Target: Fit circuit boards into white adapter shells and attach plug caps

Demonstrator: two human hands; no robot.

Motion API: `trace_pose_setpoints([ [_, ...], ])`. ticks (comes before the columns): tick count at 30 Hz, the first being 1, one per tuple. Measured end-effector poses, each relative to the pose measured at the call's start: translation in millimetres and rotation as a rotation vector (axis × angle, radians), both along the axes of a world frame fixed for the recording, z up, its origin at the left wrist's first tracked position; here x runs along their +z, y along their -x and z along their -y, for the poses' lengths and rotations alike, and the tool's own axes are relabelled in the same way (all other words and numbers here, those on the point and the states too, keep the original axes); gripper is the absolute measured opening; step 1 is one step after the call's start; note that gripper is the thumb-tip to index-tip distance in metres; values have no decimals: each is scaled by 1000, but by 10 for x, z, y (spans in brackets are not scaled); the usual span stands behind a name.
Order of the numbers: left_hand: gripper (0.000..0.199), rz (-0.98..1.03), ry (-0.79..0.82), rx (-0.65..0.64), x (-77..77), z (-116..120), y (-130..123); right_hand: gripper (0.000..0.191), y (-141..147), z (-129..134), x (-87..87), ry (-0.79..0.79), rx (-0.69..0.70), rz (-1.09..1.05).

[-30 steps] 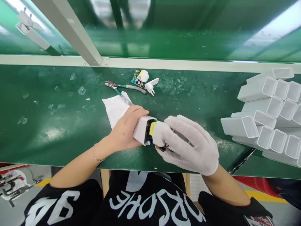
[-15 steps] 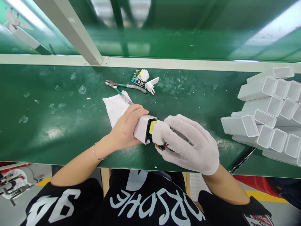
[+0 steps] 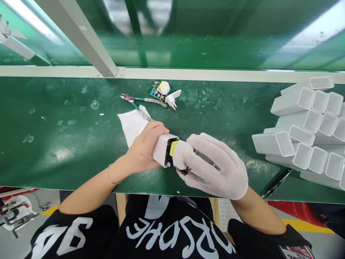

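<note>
My bare left hand point(image 3: 144, 147) is wrapped round a white rectangular plastic housing point(image 3: 161, 150), its open end facing right. A circuit board point(image 3: 174, 148) with a yellow-taped part sticks partly out of that opening. My right hand point(image 3: 215, 165), in a white glove, grips the outer end of the board, where a red wire and small parts show between the fingers. How deep the board sits in the housing is hidden. Just beyond my left hand lie diagonal cutters point(image 3: 147, 100) with green and grey handles, one handle resting on a white cloth point(image 3: 132, 124).
Another circuit board point(image 3: 160, 90) and a white plug piece with two pins point(image 3: 172, 100) lie behind the cutters. Several white rectangular housings point(image 3: 285, 144) are stacked at the right of the green bench point(image 3: 67, 126). A metal rail point(image 3: 188, 73) runs along the back.
The view has shifted slightly. My right hand with the board and my left hand with the housing have moved a little left; the grips look the same.
</note>
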State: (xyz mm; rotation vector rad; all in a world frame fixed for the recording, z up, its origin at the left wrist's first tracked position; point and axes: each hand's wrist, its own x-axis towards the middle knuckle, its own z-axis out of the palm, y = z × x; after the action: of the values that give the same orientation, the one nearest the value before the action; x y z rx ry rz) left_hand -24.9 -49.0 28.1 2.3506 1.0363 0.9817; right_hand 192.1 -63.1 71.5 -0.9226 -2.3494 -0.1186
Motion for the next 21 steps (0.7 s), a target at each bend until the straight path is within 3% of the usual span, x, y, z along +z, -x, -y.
trace_pose_setpoints([
  [17,57,13,-13,-32,1,-6,12,23,3,-8,-35,43,39,-24],
  [19,58,25,-11,-43,-13,-9,11,23,-27,-32,-34,127,109,-78],
  [21,59,29,-10,-62,-26,-9,6,27,-69,-56,-28,351,266,-230],
])
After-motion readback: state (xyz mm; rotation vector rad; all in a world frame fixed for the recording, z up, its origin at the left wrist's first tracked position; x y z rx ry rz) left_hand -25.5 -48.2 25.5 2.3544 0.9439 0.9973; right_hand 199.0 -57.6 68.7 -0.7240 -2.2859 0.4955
